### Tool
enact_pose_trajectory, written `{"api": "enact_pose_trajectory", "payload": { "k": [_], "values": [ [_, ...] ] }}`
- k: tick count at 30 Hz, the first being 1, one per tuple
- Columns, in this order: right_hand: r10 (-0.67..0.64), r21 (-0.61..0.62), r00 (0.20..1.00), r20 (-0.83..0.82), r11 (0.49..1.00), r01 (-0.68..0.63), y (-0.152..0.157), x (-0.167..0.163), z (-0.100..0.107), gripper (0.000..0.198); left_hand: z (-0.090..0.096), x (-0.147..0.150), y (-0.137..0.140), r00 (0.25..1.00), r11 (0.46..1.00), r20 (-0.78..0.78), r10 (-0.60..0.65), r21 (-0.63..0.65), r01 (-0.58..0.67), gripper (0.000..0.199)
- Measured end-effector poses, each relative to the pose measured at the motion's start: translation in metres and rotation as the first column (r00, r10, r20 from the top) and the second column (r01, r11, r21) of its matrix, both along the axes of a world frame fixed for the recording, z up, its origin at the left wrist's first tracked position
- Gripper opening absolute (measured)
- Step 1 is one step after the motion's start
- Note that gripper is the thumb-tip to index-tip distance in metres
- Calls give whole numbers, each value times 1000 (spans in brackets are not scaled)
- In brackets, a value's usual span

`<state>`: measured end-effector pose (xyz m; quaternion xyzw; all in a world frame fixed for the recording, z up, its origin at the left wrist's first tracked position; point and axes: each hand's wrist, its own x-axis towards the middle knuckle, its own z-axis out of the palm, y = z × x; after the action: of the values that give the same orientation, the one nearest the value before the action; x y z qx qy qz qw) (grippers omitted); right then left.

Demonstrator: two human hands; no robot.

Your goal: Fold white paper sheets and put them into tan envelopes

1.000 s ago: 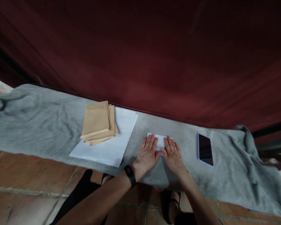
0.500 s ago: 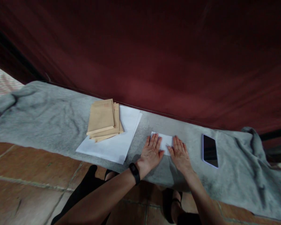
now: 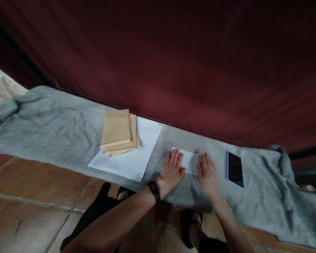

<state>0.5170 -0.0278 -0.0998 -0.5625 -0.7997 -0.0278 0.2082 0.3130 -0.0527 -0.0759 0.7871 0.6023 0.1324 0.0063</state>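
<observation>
A small folded piece of white paper (image 3: 190,162) lies on the grey cloth between my hands. My left hand (image 3: 171,168) rests flat on its left end, fingers stretched out, a black band on the wrist. At the paper's right edge lies my right hand (image 3: 208,173), palm down with the fingers out straight; whether its thumb touches the paper I cannot tell. Left of my hands, a stack of brown paper envelopes (image 3: 116,128) sits on top of larger white paper sheets (image 3: 144,140).
The grey cloth (image 3: 58,130) covers a long narrow surface. A phone (image 3: 235,169) with a purple edge lies right of my right hand. Behind the surface rises a dark red backdrop (image 3: 158,70). Below is a brown tiled floor (image 3: 37,196) with my feet on it.
My right hand has slid to the right along the paper, and more of the white paper shows between my hands. My left hand stays on the left end. The view has shifted slightly.
</observation>
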Motion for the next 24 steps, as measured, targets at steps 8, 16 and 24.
{"api": "enact_pose_trajectory", "payload": {
  "k": [8,16,24],
  "values": [
    [166,-89,984,70,983,-159,-12,-34,-5,59,-4,1,0,1000,1000,-19,-5,0,5,61],
    [112,-25,987,116,994,-110,-5,-27,-12,62,-9,-1,1,1000,1000,-9,7,-5,-7,61],
    [57,-1,991,122,998,-57,0,-16,-16,66,-12,-7,-2,997,997,-13,81,4,-80,76]
  ]
}}
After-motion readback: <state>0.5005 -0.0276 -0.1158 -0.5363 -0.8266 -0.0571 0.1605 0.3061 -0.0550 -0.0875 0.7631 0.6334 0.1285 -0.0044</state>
